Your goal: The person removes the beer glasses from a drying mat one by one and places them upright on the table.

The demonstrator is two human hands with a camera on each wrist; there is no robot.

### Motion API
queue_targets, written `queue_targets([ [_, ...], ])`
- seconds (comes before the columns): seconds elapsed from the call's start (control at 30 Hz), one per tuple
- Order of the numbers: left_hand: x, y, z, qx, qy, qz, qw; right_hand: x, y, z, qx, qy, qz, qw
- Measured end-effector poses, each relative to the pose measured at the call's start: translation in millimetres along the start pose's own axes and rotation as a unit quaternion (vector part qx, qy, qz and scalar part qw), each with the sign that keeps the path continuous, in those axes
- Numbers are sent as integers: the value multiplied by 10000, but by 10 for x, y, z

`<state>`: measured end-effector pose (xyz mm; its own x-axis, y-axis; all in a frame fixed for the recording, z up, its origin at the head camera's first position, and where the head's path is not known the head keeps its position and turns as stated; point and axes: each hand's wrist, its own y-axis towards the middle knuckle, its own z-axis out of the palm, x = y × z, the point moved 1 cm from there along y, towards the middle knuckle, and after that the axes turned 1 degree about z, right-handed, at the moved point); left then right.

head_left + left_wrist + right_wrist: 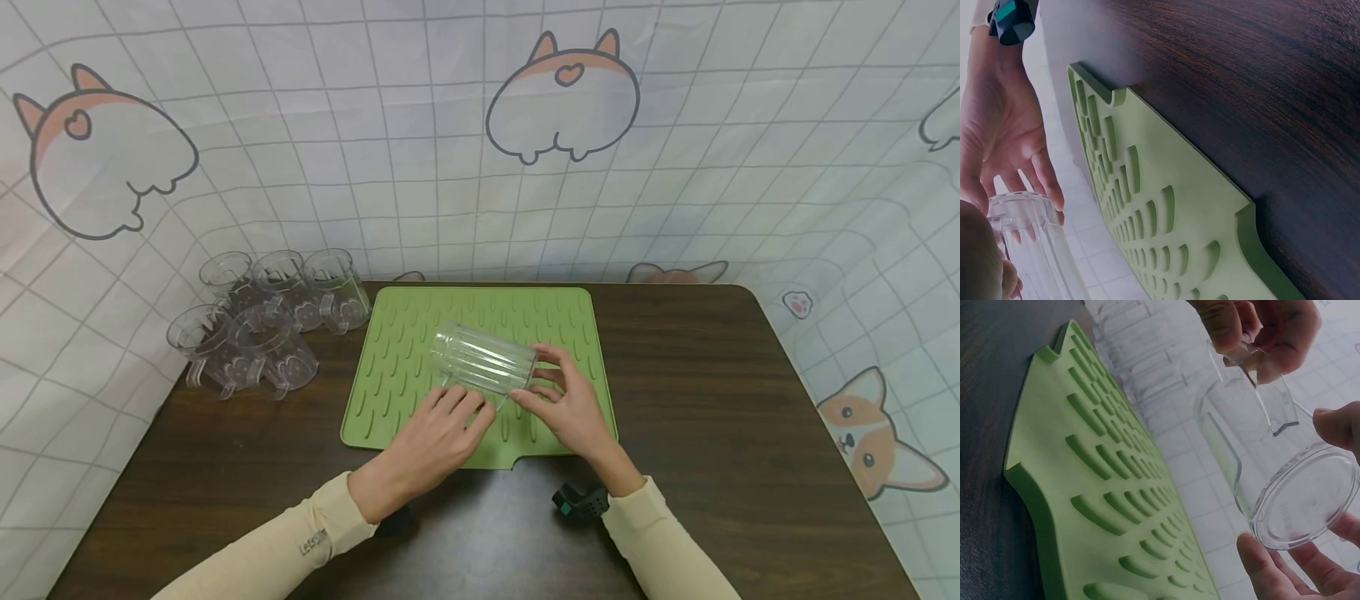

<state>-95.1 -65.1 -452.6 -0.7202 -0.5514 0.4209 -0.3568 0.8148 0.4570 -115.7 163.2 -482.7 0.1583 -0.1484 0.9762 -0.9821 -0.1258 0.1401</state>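
Observation:
A clear plastic mug [483, 357] is held on its side above the green mat [397, 375], its rim to the left and its base to the right. My left hand [438, 433] grips the mug's handle, seen from behind in the right wrist view, where the fingers of the left hand [1266, 337] curl round it. With thumb and fingertips spread round the base, my right hand [566, 404] holds the other end. The mug's round bottom [1307, 500] faces the right wrist camera, and a gap shows between mug and mat there.
Several more clear mugs [285, 358] stand upright in a cluster on the left of the dark wooden table [697, 433]. The mat has raised ridges and a notch in its near edge. A patterned curtain [465, 167] hangs behind and at the sides.

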Motion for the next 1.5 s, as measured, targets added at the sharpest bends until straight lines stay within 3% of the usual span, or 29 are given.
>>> queue_targets([
  [0.17, 14, 5, -4, -216, -270, -26, 9994, 34, -2, -15, -54, -1, -33, 10000],
  [0.3, 67, 10, -12, -570, -549, -211, 9966, 46, 4, -35, -114, 74, 21, 9999],
  [0.43, 157, 21, -8, -958, -850, -506, 9905, 39, 16, -79, -244, 203, 150, 9994],
  [0.57, 243, 15, -9, -1118, -1259, -831, 9822, 44, 18, -121, -301, 197, 249, 9990],
  [0.73, 303, -17, -3, -1131, -2012, -1493, 9615, 97, 9, -147, -393, 311, 238, 9985],
  [0.87, 310, -29, -17, -938, -2824, -2254, 9277, 174, 6, -166, -447, 552, 201, 9973],
  [0.9, 312, -27, -18, -890, -3058, -2439, 9160, 195, 3, -173, -460, 607, 189, 9969],
  [0.97, 319, -17, -29, -801, -3611, -2827, 8850, 237, -1, -183, -475, 698, 146, 9963],
  [1.03, 331, -13, -20, -806, -4285, -3146, 8431, 266, -4, -190, -501, 739, 97, 9960],
  [1.07, 336, -12, -16, -797, -4669, -3288, 8171, 276, -5, -191, -514, 746, 73, 9959],
  [1.2, 348, -11, 9, -826, -6069, -3783, 6941, 322, -7, -190, -555, 709, 101, 9959],
  [1.27, 347, -5, 22, -860, -6530, -3941, 6410, 340, -7, -186, -581, 690, 153, 9958],
  [1.4, 333, 21, 54, -1109, -7089, -4121, 5615, 357, -2, -171, -588, 678, 231, 9957],
  [1.5, 313, 49, 74, -1353, -7468, -4209, 4968, 361, -4, -161, -592, 659, 251, 9958],
])
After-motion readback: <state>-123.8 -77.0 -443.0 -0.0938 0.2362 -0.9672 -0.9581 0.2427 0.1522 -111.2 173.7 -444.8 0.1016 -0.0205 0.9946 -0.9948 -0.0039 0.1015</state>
